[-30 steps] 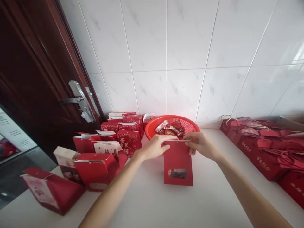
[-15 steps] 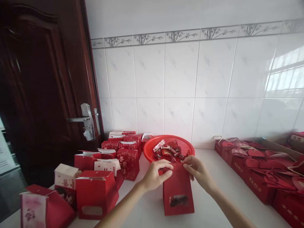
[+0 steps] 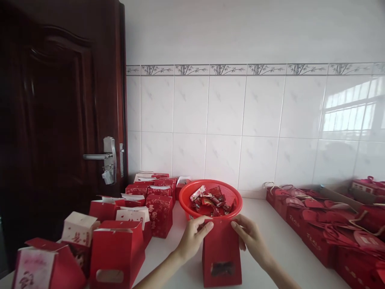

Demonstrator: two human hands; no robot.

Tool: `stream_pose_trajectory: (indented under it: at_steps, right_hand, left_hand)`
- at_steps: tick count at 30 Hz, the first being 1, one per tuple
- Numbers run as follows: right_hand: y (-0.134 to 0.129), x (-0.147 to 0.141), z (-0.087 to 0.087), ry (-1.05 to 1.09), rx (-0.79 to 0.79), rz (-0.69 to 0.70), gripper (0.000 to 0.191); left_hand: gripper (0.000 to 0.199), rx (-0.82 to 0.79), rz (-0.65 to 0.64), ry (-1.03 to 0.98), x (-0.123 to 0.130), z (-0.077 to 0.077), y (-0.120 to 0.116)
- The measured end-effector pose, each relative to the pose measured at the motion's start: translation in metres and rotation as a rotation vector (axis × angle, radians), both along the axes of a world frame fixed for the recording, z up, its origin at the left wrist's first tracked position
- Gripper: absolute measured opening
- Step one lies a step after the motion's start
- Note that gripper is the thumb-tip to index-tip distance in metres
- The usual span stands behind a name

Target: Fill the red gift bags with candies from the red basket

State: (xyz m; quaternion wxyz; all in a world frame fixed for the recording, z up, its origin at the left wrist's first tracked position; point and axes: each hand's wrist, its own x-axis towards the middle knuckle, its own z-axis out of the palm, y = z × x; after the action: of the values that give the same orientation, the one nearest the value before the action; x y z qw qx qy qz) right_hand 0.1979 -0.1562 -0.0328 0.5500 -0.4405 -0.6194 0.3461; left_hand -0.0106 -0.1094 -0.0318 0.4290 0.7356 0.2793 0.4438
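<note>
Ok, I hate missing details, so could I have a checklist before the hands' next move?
1. Bare left hand and bare right hand at the top edge of the tapered red cardboard box: ok.
2. Box standing on the white tabletop: ok.
3. Box's top edge fully closed: cannot tell.
4. Contents identifiable through its oblong window: cannot tell, just dark shapes.
5. Either hand free: not ok.
6. Small wrapped packets inside the round red plastic basket: ok.
</note>
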Motion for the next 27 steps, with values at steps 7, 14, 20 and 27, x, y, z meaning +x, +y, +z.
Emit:
stream_pose_trajectory:
  at_steps: [7,14,20,27]
  right_hand:
    - [-0.001,-0.010,-0.001,0.030,0.014,-0.069,0.060]
    - [0.005,-0.019,-0.002,-0.022,0.025,-0.021,0.058]
    - [0.006,-0.032,-0.002,-0.019,0.059,-0.026,0.056]
    - [-0.003,-0.039,-0.013,-0.006,0.069,-0.065,0.057]
  left_hand:
    - [0.048,-0.018,-0.004,-0.056,0.002,-0.004,0.001]
    - [0.053,-0.021,0.060,-0.091,-0.009,-0.011,0.002]
    - [0.047,0.000,0.107,-0.119,-0.016,-0.015,0.000]
    - [0.049,-0.093,0.135,-0.159,-0.017,-0.015,-0.002]
